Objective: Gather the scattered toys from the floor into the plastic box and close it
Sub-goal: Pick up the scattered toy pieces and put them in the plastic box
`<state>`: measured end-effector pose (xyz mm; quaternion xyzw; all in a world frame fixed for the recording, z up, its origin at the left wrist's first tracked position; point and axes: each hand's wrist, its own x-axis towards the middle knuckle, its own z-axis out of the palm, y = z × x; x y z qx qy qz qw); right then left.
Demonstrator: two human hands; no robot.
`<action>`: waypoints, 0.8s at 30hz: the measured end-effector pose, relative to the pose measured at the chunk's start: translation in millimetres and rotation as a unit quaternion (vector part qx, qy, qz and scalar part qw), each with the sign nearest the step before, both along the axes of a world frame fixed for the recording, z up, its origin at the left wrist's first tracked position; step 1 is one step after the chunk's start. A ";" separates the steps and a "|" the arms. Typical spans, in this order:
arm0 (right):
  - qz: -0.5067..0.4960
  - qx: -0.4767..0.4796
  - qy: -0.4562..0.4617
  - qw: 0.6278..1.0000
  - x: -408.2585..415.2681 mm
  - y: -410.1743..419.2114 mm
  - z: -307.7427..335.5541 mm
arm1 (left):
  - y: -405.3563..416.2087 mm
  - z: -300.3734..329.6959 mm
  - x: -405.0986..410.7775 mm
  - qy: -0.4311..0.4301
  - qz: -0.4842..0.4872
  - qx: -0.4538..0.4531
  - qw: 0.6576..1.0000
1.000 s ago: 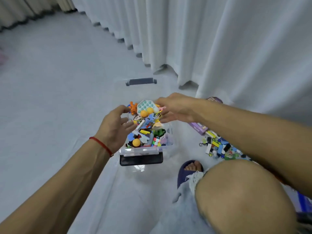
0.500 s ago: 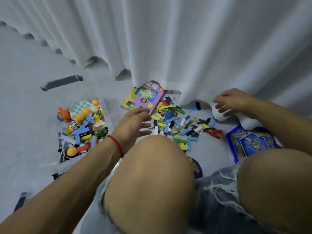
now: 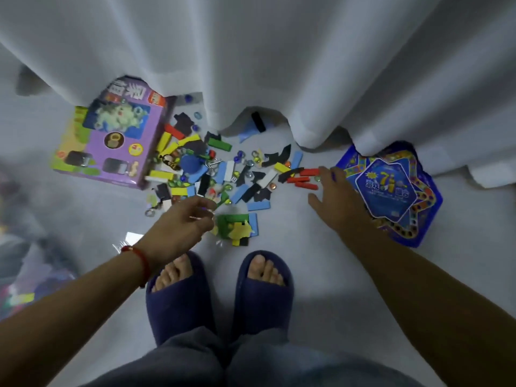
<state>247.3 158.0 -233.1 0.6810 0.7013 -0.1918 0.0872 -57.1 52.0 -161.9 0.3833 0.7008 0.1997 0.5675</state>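
Both hands have come down from half a second ago: the left hand (image 3: pixel 181 224), fingers curled and empty, hovers over the near edge of the scattered toys (image 3: pixel 223 171), and the right hand (image 3: pixel 337 196), spread flat and empty, touches the red blocks (image 3: pixel 303 178) beside the blue game bag (image 3: pixel 396 191). A purple toy carton (image 3: pixel 117 135) lies beyond the left hand; the plastic box (image 3: pixel 25 277) is only a blur far to that hand's left.

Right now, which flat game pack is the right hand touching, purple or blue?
The blue star-patterned pack: the right hand overlaps its left edge. The purple box lies far left, untouched.
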 end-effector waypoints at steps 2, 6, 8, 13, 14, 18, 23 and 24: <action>0.019 0.033 -0.041 0.998 -10.9 9.3 -16.8 | 11.8 -16.8 7.0 0.033 -0.034 0.035 0.998; 0.071 0.079 -0.117 0.987 -13.8 19.5 -43.5 | 32.3 -40.6 20.8 0.047 -0.052 0.085 0.994; 0.091 0.088 -0.125 0.984 -14.1 15.4 -53.4 | 41.8 -48.2 31.0 0.053 -0.058 0.106 0.991; 0.120 0.167 -0.074 0.976 -19.2 -3.4 -61.4 | 54.0 -61.9 56.1 0.020 -0.033 0.122 0.992; 0.116 0.167 -0.057 0.977 -19.5 -4.1 -61.9 | 55.3 -64.6 60.0 0.009 -0.027 0.119 0.993; 0.043 0.142 0.041 0.988 -25.6 -5.1 -55.7 | 59.6 -70.0 68.6 -0.015 -0.045 0.103 0.994; -0.028 0.097 0.070 0.992 -37.5 -11.0 -36.5 | 63.4 -66.6 73.1 -0.110 0.015 0.056 0.992; -0.052 0.095 0.095 0.990 -43.1 -17.5 -28.9 | 63.2 -63.4 75.3 -0.143 0.054 0.036 0.988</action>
